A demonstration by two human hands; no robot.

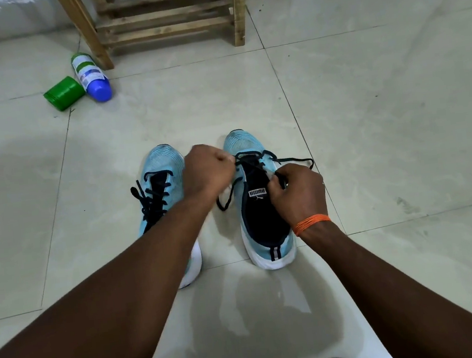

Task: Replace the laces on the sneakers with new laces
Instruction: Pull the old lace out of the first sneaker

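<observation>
Head view: left hand [208,168] and right hand [297,189] each pinch the dark lace [294,159] on the right sneaker [242,142]. The left arm [150,262] hides part of the left sneaker [164,157]. A spray bottle [90,76] lies beyond.

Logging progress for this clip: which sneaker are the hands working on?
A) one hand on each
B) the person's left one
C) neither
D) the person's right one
D: both the left hand and the right hand pinch the loosened dark lace of the right sneaker; the left sneaker sits laced.
</observation>
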